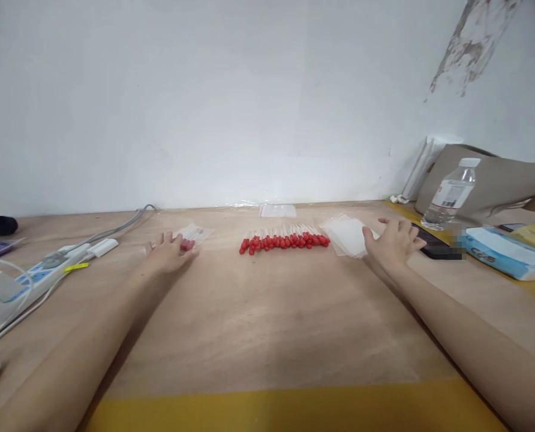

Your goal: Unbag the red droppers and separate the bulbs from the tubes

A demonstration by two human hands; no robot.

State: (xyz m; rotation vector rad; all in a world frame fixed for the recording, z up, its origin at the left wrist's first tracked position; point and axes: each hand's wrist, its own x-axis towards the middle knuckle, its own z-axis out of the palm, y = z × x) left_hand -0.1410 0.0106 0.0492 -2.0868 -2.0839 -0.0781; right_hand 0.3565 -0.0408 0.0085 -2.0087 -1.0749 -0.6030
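Note:
A row of red-tipped sticks (284, 240) lies across the middle of the wooden table (267, 324). My left hand (168, 252) rests flat, fingers spread, on a small clear bag holding red-tipped sticks (191, 237) at the left. My right hand (393, 240) lies open, fingers stretched, at the right edge of a stack of clear plastic bags (346, 235). Neither hand grips anything.
A single clear bag (277, 210) lies near the wall. A water bottle (451, 195), a dark phone (436, 247), a blue packet (505, 252) and a brown bag (496, 180) stand at the right. A power strip with cables (56, 264) lies at the left.

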